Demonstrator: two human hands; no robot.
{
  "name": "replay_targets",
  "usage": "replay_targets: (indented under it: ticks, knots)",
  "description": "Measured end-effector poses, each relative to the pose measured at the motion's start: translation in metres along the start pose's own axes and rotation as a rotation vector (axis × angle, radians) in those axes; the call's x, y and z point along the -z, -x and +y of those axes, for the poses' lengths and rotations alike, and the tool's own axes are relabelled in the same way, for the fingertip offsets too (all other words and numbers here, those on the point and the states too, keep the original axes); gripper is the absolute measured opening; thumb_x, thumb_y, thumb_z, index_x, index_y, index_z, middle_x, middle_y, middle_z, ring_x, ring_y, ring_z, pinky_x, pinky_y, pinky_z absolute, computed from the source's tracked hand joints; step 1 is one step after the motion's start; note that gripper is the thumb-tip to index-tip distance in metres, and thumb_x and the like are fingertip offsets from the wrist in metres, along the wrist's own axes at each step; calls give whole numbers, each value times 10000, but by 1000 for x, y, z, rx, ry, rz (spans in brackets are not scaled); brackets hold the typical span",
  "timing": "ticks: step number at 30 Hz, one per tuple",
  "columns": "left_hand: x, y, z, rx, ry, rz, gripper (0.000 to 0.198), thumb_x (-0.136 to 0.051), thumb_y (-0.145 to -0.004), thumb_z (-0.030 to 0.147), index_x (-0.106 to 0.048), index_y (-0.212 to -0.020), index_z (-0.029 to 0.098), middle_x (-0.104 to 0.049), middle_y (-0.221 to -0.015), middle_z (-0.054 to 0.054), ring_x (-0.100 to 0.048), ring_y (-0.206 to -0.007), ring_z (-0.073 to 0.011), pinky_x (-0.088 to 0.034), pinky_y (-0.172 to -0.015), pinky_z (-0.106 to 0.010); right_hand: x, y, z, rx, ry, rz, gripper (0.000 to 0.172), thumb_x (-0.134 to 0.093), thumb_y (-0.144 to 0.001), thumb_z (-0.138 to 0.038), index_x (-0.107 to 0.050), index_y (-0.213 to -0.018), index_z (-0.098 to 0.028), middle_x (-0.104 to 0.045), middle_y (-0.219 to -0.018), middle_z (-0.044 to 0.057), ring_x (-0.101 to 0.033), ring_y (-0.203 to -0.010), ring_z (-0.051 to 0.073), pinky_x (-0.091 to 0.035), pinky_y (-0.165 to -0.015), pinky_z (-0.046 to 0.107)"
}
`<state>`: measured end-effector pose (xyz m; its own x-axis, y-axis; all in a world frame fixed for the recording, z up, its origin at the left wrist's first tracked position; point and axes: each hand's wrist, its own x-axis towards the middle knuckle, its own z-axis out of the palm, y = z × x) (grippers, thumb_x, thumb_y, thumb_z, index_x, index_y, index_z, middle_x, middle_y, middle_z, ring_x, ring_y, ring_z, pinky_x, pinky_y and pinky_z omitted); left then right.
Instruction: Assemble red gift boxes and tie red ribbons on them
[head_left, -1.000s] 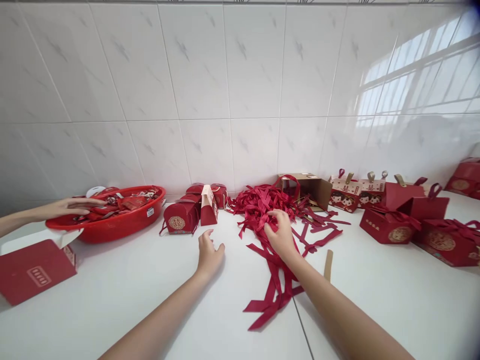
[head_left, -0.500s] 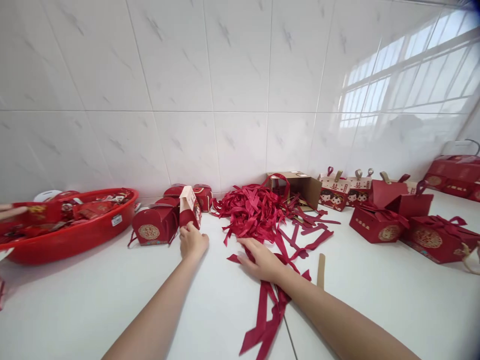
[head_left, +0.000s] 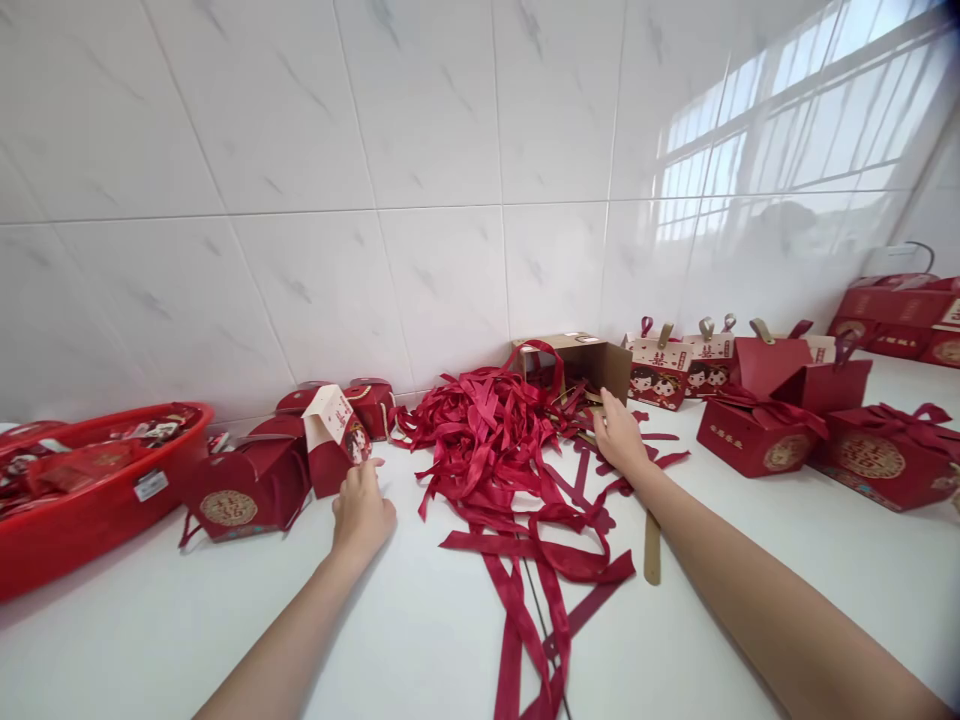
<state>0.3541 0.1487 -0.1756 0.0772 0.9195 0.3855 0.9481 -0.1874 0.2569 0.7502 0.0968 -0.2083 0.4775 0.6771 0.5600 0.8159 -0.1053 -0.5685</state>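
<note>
My left hand (head_left: 362, 508) rests on the white counter with its fingertips against a small red and white gift box (head_left: 331, 438). That box leans on a red arched box (head_left: 244, 484). My right hand (head_left: 619, 436) reaches over the far right side of a heap of red ribbons (head_left: 495, 440), its fingers down by an open brown cardboard box (head_left: 581, 362). Those fingers are hidden from me. Loose ribbon strips (head_left: 544, 580) trail toward me between my arms. A brown paper strip (head_left: 652, 545) lies beside my right forearm.
A red plastic basin (head_left: 75, 510) with red packets sits at the left. Finished red gift boxes (head_left: 757, 435) and cartoon-printed boxes (head_left: 660, 372) line the right side by the tiled wall. More red boxes (head_left: 900, 315) stand far right.
My right hand moved from the near ribbons to the far right of the heap by the cardboard box. My left hand stays at the small box. The view swung right; the other person's hand left it.
</note>
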Motion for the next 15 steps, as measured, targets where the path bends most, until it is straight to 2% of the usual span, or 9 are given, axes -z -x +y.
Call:
replay_targets:
  ticks: [3, 9, 12, 15]
  knots:
    - [-1, -2, -2, -5, 5, 3, 481, -444, -753, 6, -433, -1213, 144, -525, -1139, -139, -516, -1124, -296, -436, -894, -431, -16, -14, 7, 41, 104, -59, 509, -340, -922, -321, -419, -1412, -209, -400, -1484, 93, -284, -1396, 277, -181, -1139, 505]
    - [-7, -4, -6, -14, -5, 8, 540, -451, -730, -19, -430, -1228, 188, -534, -1114, -114, -562, -1060, -268, -463, -856, -387, -38, -44, 17, 0, 199, -128, 522, -318, -939, -447, -397, -1430, -287, -364, -1497, 116, -293, -1370, 346, -251, -1067, 557]
    - [-11, -6, -9, -12, 19, 28, 547, -463, -716, -14, -437, -1215, 209, -534, -1100, -102, -588, -1008, -262, -478, -842, -387, -43, -53, 22, -19, 207, -170, 510, -315, -931, -514, -439, -1395, -346, -408, -1465, 114, -329, -1341, 363, -259, -1027, 599]
    - [-13, -7, -12, 2, 55, 26, 536, -472, -707, -4, -443, -1197, 210, -537, -1078, -96, -608, -956, -254, -496, -822, -387, -46, -57, 25, -24, 204, -199, 507, -317, -925, -538, -492, -1357, -337, -454, -1427, 119, -340, -1330, 361, -253, -1013, 616]
